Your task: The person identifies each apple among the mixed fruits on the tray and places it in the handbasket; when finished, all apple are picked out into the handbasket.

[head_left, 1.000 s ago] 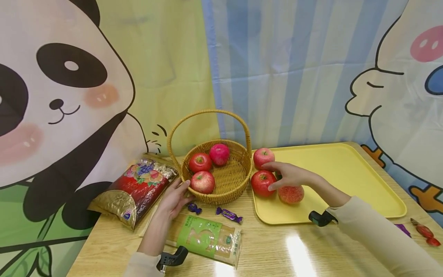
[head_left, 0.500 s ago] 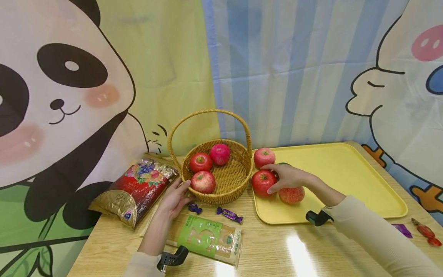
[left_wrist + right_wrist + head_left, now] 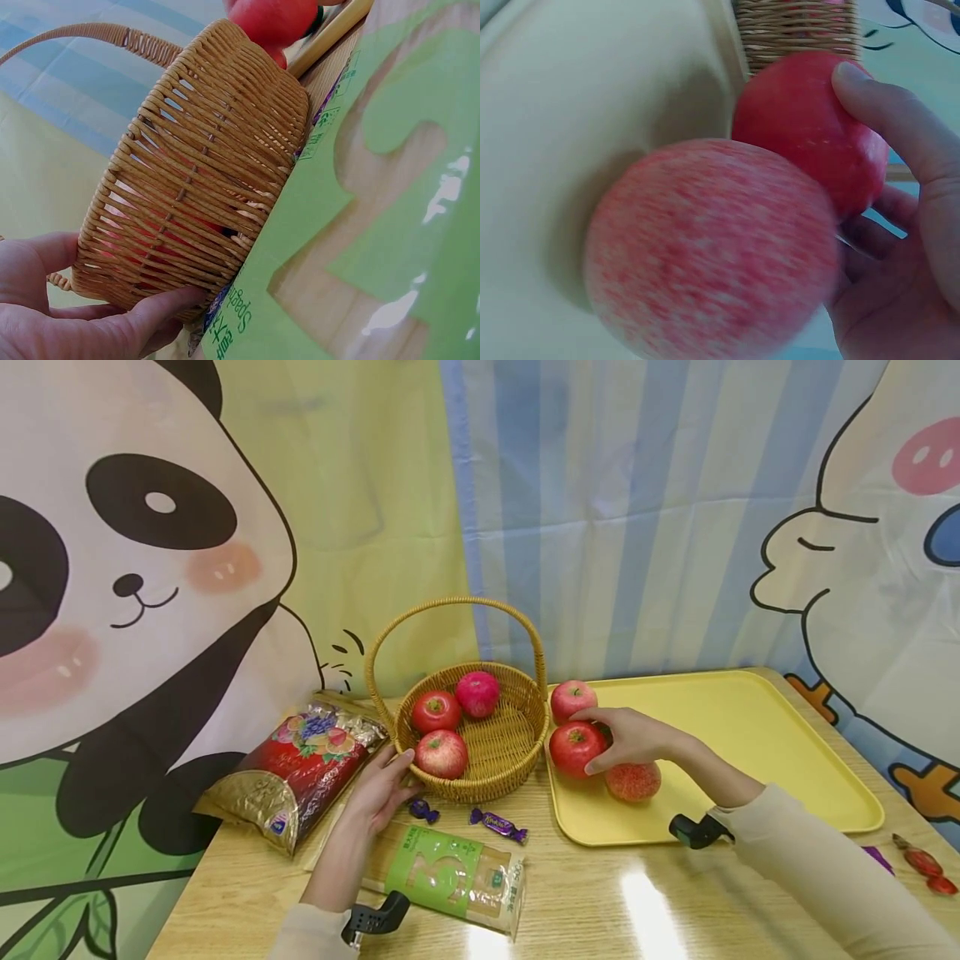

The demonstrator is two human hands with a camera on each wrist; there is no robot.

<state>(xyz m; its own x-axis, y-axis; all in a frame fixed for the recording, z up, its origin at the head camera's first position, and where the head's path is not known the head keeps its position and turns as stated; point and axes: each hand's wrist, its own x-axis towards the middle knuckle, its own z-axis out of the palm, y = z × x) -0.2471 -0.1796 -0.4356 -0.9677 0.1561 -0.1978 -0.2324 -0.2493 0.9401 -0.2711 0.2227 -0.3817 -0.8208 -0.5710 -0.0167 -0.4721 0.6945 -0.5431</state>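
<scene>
My left hand [image 3: 375, 795] holds the left side of a wicker basket [image 3: 480, 789], thumb at its rim and fingers against its lower wall in the left wrist view. Inside the basket lie two red apples [image 3: 441, 754] and a magenta-red round fruit [image 3: 477, 694]. Over the yellow tray [image 3: 720, 752], my right hand [image 3: 637, 735] grips a glossy red apple [image 3: 576, 750] between thumb and fingers. Close beside it, a speckled pinkish-red apple [image 3: 712, 251] sits on the tray. Another apple [image 3: 573, 701] lies behind, at the tray's left edge. Something dark green is mostly hidden behind the right hand.
A red and gold bag [image 3: 303, 768] lies left of the basket. In front are a green-labelled spaghetti pack [image 3: 442, 872] and purple-wrapped candies [image 3: 498, 825]. Red-wrapped candy [image 3: 922, 862] lies at the far right. A printed curtain [image 3: 600, 527] hangs behind the table.
My right hand has closed round the red apple, which has shifted slightly up and right. The left hand and basket have stayed in place.
</scene>
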